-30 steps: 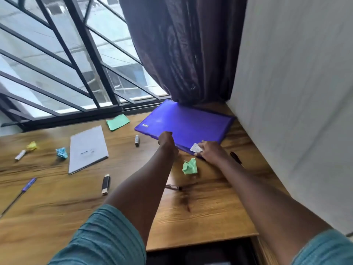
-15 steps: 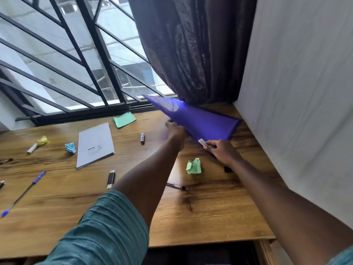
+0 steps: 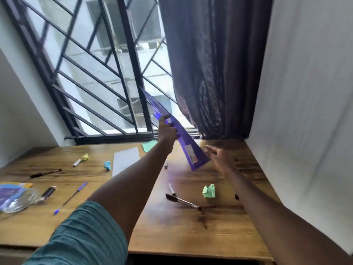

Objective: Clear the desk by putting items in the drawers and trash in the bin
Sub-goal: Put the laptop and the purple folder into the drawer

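A purple plastic folder [image 3: 188, 150] hangs tilted steeply above the back of the wooden desk [image 3: 172, 232]. My left hand [image 3: 166, 131] grips its upper edge. My right hand [image 3: 219, 159] is just right of the folder's lower corner, fingers loosely spread, holding nothing. On the desk lie a crumpled green paper [image 3: 209, 191], a crumpled blue paper [image 3: 107, 165], a crumpled yellow paper [image 3: 85, 156], a grey notebook [image 3: 125, 161], a green sticky pad [image 3: 150, 145] and several pens, among them a silver pen [image 3: 182, 201] and a blue pen [image 3: 70, 197].
A barred window [image 3: 95, 73] and dark curtain [image 3: 215, 64] stand behind the desk; a white wall [image 3: 305, 111] closes the right side. Plastic wrappers [image 3: 15, 197] lie at the left edge. A dark gap shows under the desk's front edge.
The folder went from lying flat on the desk to being lifted and tilted up by my left hand. My right hand let go of its lower edge. The view pulled back.
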{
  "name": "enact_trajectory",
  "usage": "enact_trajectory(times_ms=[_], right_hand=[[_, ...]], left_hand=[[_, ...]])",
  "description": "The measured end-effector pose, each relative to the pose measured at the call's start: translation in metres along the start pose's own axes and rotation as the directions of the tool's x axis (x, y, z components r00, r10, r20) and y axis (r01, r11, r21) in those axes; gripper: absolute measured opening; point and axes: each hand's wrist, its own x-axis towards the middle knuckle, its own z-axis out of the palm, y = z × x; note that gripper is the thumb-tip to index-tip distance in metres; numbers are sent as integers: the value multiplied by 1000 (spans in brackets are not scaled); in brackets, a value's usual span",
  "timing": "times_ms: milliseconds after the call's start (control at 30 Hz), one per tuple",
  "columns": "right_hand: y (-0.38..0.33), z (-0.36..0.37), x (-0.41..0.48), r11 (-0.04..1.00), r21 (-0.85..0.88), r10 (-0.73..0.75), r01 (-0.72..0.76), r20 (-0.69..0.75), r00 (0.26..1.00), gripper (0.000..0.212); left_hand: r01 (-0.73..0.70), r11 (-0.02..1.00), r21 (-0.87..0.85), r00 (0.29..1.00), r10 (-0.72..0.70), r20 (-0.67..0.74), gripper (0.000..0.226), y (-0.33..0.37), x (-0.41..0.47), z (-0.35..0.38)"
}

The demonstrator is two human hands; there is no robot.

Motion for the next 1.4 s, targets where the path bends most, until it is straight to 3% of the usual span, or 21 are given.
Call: enact_trajectory(times_ms=[67, 167, 267, 333, 433, 500, 533, 600, 700, 733, 800, 900, 933, 1000, 1067, 1167, 1233, 1400], right_hand=[[-27, 2, -5, 985, 173, 17, -14, -17, 1000, 43], [-62, 7, -11, 865, 497, 61, -70, 33, 998, 60], [-94, 7, -26, 640, 747, 125, -181, 131, 983, 26], [-111, 3, -41, 547, 809, 126, -213, 172, 977, 25], [-130, -6, -72, 488, 834, 75, -255, 251, 965, 44], [-133, -13, -94, 406, 873, 20, -270, 287, 958, 63], [-135, -16, -107, 341, 903, 5, -262, 276, 961, 72], [-136, -22, -133, 209, 948, 19, -241, 243, 970, 83], [-130, -29, -168, 169, 951, 41, -259, 256, 966, 98], [-130, -33, -179, 173, 952, 38, -251, 248, 968, 99], [-134, -42, -206, 222, 951, 19, -213, 214, 977, 81], [-136, -55, -239, 383, 913, 39, -138, 133, 990, 37], [-134, -56, -247, 446, 887, 75, -118, 94, 993, 26], [-124, -54, -259, 511, 847, 160, -146, 73, 984, 31], [-110, -46, -273, 549, 814, 231, -193, 74, 970, 45], [-93, -32, -300, 592, 761, 358, -264, 45, 933, 24], [-77, -23, -320, 584, 753, 413, -304, 47, 910, 22], [-10, -10, -354, 549, 700, 524, -457, 138, 840, 40]], left_hand=[[-92, 994, 51, 994, 89, 56, 63, 29, -9, -16], [-231, 965, 122, 961, 206, 186, 59, 71, -26, -41], [-414, 866, 281, 891, 323, 320, 65, 107, -50, -75], [-533, 738, 415, 839, 395, 375, 57, 125, -76, -95], [-658, 513, 551, 753, 459, 471, 39, 142, -124, -125], [-724, 351, 594, 688, 420, 591, 31, 143, -155, -142], [-722, 271, 637, 688, 376, 620, 30, 144, -173, -151], [-753, 118, 648, 647, 318, 693, 40, 141, -202, -166], [-790, -22, 612, 574, 326, 752, 34, 127, -238, -189], [-803, -164, 573, 494, 357, 793, 35, 120, -245, -196], [-811, -347, 471, 355, 349, 867, 42, 103, -256, -213], [-874, -351, 337, 188, 396, 899, 46, 83, -281, -232], [-873, -352, 337, 173, 422, 890, 45, 78, -293, -238], [-864, -370, 341, 159, 442, 883, 46, 61, -313, -250], [-868, -339, 363, 195, 440, 877, 42, 41, -334, -261], [-876, -313, 367, 225, 406, 885, 34, 6, -360, -274], [-885, -290, 363, 248, 367, 897, 38, -14, -374, -280], [-924, -119, 362, 332, 214, 919, 42, -64, -411, -277]])
